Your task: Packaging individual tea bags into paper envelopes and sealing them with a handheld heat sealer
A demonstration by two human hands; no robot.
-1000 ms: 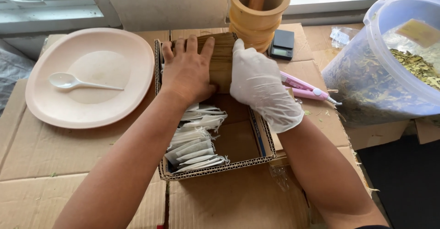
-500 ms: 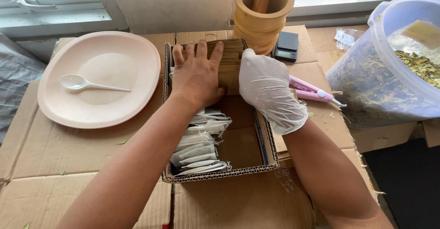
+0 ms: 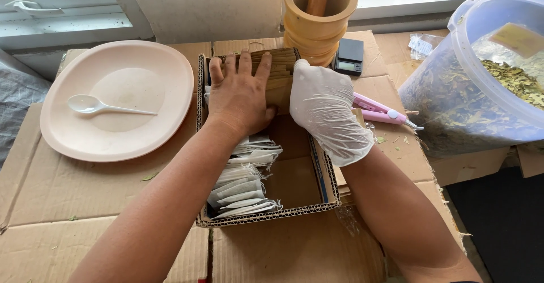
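Note:
My bare left hand (image 3: 241,93) lies flat with fingers spread on a stack of brown paper packets (image 3: 277,67) standing at the far end of an open cardboard box (image 3: 266,215). My right hand (image 3: 323,104), in a white glove, presses against the same stack from the right, fingers curled over it. White sachets (image 3: 243,181) lie in a row along the box's left side, below my left wrist.
A pale pink plate (image 3: 119,99) with a white plastic spoon (image 3: 105,107) sits left. A wooden mortar with pestle (image 3: 319,11) stands behind the box, beside a small black scale (image 3: 348,56). A pink sealing tool (image 3: 379,110) and a clear tub of dried leaves (image 3: 487,73) are right.
Both hands stay on the brown packet stack. The view has shifted a little, so the box and plate sit slightly further right in the picture.

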